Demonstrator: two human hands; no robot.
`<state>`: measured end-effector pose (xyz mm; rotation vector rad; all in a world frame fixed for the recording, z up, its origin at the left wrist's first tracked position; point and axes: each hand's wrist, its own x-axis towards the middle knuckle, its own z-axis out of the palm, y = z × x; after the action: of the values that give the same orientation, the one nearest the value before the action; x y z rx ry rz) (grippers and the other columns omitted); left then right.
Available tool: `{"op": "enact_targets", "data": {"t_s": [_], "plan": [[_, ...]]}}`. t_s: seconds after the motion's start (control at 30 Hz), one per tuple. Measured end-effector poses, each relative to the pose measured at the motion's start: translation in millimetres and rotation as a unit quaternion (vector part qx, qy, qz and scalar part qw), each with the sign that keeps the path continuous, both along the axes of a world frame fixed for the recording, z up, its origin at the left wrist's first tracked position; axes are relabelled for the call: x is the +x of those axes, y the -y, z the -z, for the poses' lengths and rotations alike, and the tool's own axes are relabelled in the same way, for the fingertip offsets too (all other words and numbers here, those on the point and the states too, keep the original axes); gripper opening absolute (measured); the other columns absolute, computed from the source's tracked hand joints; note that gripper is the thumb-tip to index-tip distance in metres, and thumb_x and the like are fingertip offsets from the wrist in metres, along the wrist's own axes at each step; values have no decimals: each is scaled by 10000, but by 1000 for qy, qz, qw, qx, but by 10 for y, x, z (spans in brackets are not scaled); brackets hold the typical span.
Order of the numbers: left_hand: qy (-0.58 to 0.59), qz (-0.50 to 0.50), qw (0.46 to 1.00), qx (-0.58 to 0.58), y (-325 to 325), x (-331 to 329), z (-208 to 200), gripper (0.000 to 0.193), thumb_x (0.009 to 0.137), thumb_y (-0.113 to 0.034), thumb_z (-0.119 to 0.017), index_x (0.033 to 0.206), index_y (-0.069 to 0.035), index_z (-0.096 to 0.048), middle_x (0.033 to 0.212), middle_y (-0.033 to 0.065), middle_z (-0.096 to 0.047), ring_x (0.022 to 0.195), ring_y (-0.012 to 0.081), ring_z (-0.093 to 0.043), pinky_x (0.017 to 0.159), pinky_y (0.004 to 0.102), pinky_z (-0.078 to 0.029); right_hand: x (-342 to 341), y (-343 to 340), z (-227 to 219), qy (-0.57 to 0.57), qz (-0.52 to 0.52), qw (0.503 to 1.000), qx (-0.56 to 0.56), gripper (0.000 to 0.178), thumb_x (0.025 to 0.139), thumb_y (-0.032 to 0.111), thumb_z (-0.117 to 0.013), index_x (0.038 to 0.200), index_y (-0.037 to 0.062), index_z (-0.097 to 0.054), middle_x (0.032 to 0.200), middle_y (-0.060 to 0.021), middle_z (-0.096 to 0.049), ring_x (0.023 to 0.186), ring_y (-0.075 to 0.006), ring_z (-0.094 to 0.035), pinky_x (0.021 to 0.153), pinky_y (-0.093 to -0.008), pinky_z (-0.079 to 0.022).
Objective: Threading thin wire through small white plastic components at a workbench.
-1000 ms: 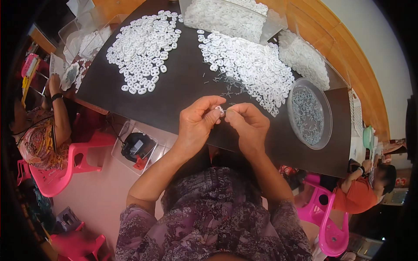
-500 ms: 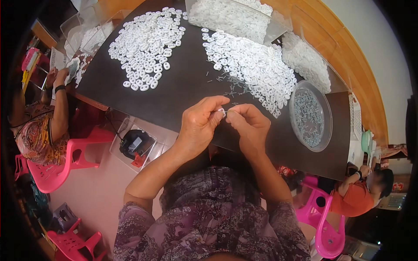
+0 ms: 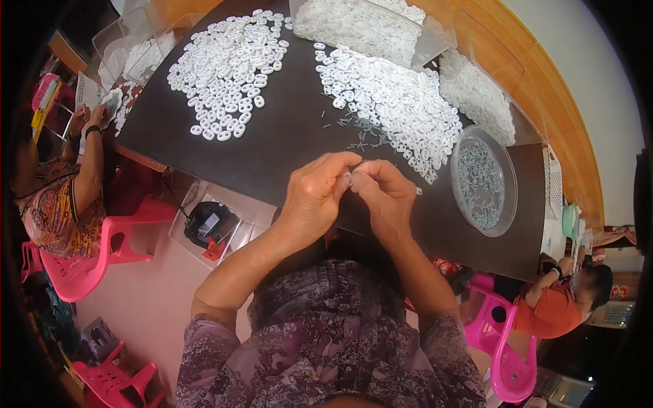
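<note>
Tiny wht pc [image 3: 349, 179], mostly hidden btwn fingers [image 3: 374, 169], detail unclear.

white piece [image 3: 350, 180] mostly hidden

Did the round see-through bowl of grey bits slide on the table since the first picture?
No. The bowl sits about as far from the right edge of the table; only the whole view shifted slightly.

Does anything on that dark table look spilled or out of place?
Some grey pins lie scattered on the dark table beside a pile of white pieces, outside the round dish holding many more. They look spilled, though possibly put there deliberately.
</note>
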<state>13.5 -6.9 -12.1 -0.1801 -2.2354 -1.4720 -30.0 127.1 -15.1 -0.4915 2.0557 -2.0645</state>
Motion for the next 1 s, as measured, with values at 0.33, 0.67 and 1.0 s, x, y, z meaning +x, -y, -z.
{"op": "enact_targets", "data": {"t_s": [0.33, 0.67, 1.0], "plan": [[58, -13, 992, 109, 27, 22, 16, 190, 812, 51, -590, 1000, 19, -599, 849, 84, -604, 752, 162, -589, 663, 258, -477, 1, 3, -32, 32, -2, 999, -41, 57, 842, 34, -587, 871, 0, -622, 798, -12, -621, 694, -42, -529, 618, -172, -406], [41, -15, 997, 58, 9, 14, 32, 257, 800, 57, -616, 1051, 5, -603, 838, 60, -601, 743, 111, -566, 673, 231, -474, -22, -32, -14, 22, -9, 999, 24, 28, 848, 26, -593, 841, 3, -607, 743, 51, -550, 672, -8, -464, 586, -169, -383], [43, -33, 996, 69, -30, -35, 34, 278, 791, 90, -603, 1051, -10, -590, 735, 22, -552, 649, 82, -517, 581, 213, -441, -29, 44, 30, -32, 13, 998, 44, 61, 848, 13, -556, 804, 3, -597, 730, 24, -569, 668, -34, -493, 608, -186, -409]]}}
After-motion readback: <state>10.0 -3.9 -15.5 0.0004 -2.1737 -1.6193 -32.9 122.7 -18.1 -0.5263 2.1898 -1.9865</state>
